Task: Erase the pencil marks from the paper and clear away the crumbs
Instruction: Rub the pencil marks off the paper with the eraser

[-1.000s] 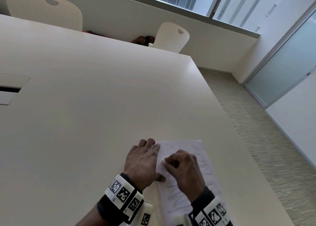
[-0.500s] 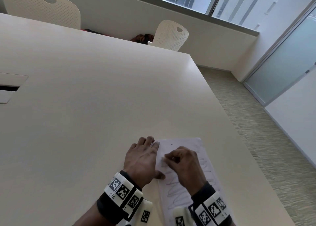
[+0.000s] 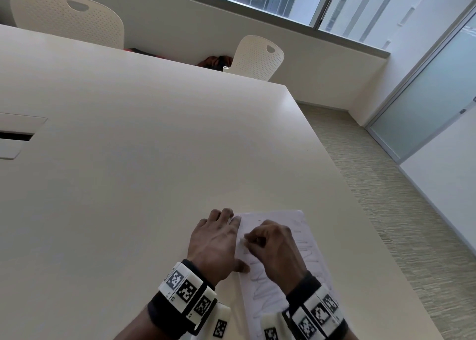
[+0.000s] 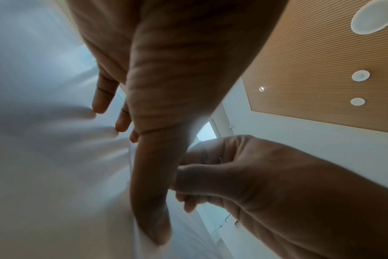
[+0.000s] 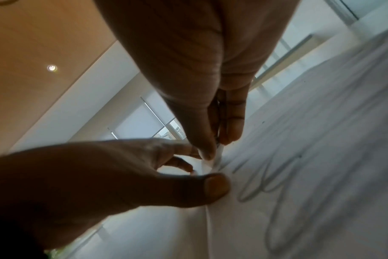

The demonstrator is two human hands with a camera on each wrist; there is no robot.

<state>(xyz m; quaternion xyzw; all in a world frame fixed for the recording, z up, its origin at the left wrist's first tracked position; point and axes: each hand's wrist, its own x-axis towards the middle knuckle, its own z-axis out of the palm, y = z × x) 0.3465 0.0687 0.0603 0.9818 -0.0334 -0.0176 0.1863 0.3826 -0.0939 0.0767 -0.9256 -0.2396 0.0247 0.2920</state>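
A white sheet of paper with grey pencil scribbles lies near the table's front right edge. My left hand lies flat over the sheet's left edge, fingers straight, its thumb pressing the paper down. My right hand is over the upper left part of the sheet. Its thumb and fingers pinch a small white eraser whose tip touches the paper. In the head view the eraser is mostly hidden by the fingers and blurred.
The large cream table stretches away to the left and back, with a cable hatch at the far left. Two white chairs stand behind it. The table's right edge runs close to the paper, with carpet beyond.
My right hand with the eraser has shifted a little toward the paper's left edge. The left hand has stayed pressed on the sheet.
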